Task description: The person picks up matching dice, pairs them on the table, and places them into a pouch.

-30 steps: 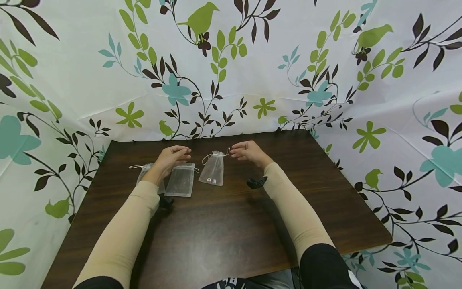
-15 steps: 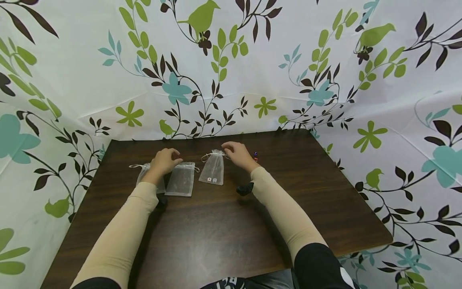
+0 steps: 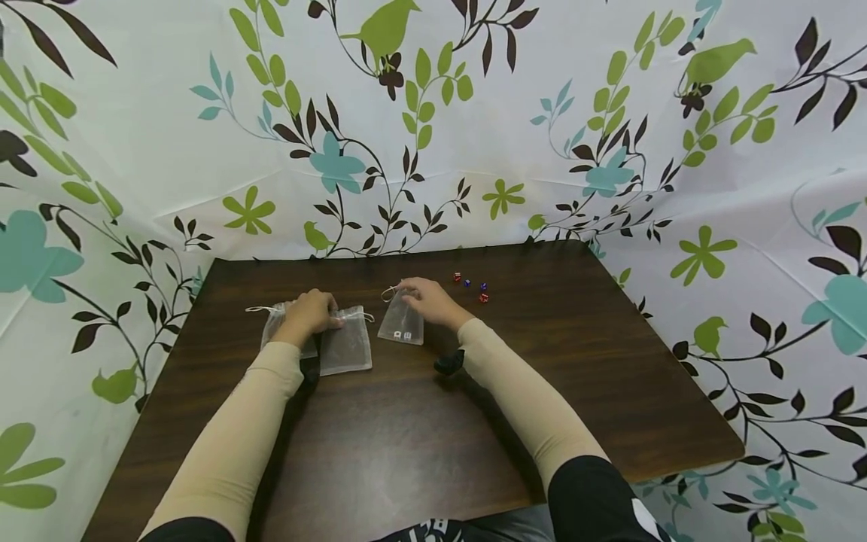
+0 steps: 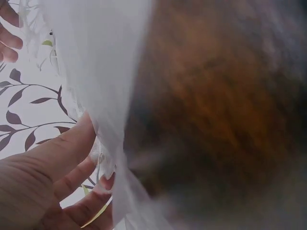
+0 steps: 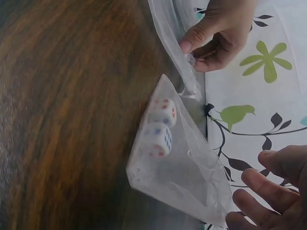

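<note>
My left hand (image 3: pixel 310 315) pinches the top edge of a sheer white drawstring bag (image 3: pixel 347 350) between thumb and fingers. In the left wrist view the bag's mesh (image 4: pixel 103 62) hangs close to the lens and hides much. To the right lies another sheer drawstring bag (image 3: pixel 396 324) with two white dice (image 5: pixel 160 136) inside, their pips red and blue. My right hand (image 3: pixel 430 301) is over this bag's top, fingers relaxed and apart in the right wrist view; whether they touch the mesh I cannot tell. A third bag (image 3: pixel 273 322) lies partly under my left hand.
Small red and blue dice, including a red die (image 3: pixel 484 298) and a blue die (image 3: pixel 467 283), lie behind and right of my right hand. The dark wooden table (image 3: pixel 406 444) meets a patterned cloth backdrop (image 3: pixel 433 173) at its back edge.
My left hand has lowered onto the middle bag, pinched its top and shifted it slightly. My right hand has moved left over the bag with dice, uncovering the red and blue dice.
</note>
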`<state>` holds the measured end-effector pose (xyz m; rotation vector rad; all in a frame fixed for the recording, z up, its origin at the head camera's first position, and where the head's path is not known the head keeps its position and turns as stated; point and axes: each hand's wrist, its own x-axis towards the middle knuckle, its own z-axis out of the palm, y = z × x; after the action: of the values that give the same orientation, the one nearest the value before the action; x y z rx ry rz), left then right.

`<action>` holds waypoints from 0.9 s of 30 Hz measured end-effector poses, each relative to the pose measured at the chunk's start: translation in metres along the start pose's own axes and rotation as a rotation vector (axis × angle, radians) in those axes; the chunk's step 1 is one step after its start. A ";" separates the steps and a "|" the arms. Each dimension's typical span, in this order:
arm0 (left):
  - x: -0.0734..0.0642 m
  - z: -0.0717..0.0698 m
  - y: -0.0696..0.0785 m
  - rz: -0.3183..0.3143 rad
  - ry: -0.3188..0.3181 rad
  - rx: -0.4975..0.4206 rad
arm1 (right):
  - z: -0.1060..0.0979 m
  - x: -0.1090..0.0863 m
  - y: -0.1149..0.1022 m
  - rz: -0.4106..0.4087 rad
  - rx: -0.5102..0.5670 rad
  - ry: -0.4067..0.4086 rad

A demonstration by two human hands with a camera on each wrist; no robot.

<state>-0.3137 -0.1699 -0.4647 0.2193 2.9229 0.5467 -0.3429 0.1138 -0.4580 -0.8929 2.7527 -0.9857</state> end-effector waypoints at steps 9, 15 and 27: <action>0.003 0.001 -0.003 0.015 0.064 -0.006 | 0.005 0.005 -0.015 -0.040 -0.093 -0.013; 0.003 -0.003 0.003 0.078 0.138 -0.005 | 0.011 0.011 -0.022 -0.071 -0.142 -0.035; -0.005 -0.022 0.029 0.284 0.388 0.053 | 0.011 0.025 -0.048 -0.150 -0.029 -0.060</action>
<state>-0.3094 -0.1517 -0.4333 0.6064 3.3078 0.6114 -0.3370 0.0636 -0.4351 -1.1281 2.6896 -0.9271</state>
